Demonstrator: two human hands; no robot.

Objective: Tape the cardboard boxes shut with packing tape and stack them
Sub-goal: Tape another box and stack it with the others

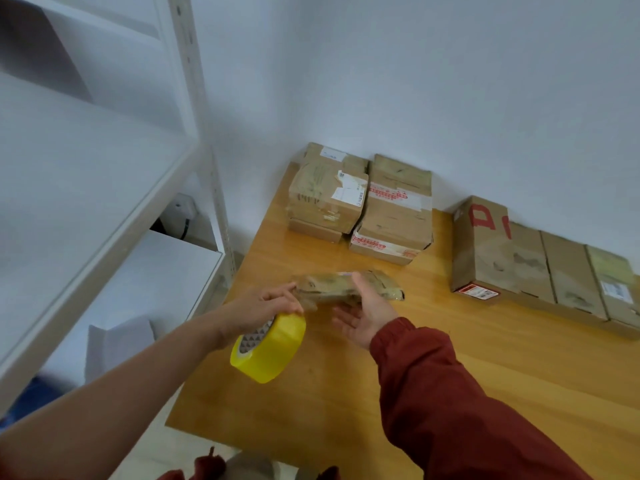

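Head view: the left hand [266, 306] grips the yellow tape roll [270, 348] against a small flat box [346, 287] over the counter [467, 375]. The right hand [367, 313], fingers spread, steadies it. Best to keep the tape taut along the seam.

I log a honey-coloured wooden counter [485, 358] pushed into the corner of a plain white painted wall [415, 81]. A white metal shelving unit [104, 188] stands just beside its left edge. A pale folded sheet [117, 341] rests on the lower shelf. Behind it is a small white wall box [180, 209] with a black cable. A blurred blue shape [31, 393] sits low left; I cannot identify it.
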